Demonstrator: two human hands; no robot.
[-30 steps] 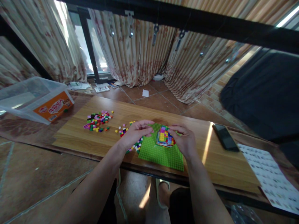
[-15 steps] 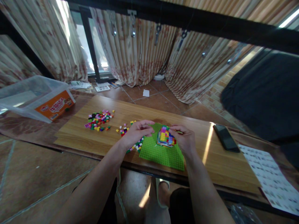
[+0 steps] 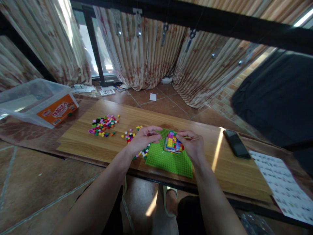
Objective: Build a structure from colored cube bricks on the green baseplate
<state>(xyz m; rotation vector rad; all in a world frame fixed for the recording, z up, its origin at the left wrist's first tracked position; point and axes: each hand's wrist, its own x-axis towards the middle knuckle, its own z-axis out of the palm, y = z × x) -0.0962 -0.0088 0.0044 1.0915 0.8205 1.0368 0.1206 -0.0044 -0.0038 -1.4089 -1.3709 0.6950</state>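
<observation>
A small block build of many-coloured toy bricks (image 3: 172, 142) stands on a green studded baseplate (image 3: 168, 164). My right hand (image 3: 193, 143) is at its back right corner, with thumb and forefinger closed on the edge; the fingertips partly cover that corner, so any single brick between them is hidden. To the left of the build, apart from it, my left hand (image 3: 145, 138) hovers over the baseplate's left edge. Its thumb and fingers are stretched and apart, and nothing shows between them. Loose toy bricks (image 3: 144, 152) lie beneath and around this hand, partly covered by it.
Another pile of loose bricks (image 3: 105, 125) lies further left on the wooden board (image 3: 80, 140). A clear plastic bin (image 3: 36, 101) with an orange label stands at the far left. On the right are a black phone (image 3: 236, 144) and a printed sheet (image 3: 283, 186).
</observation>
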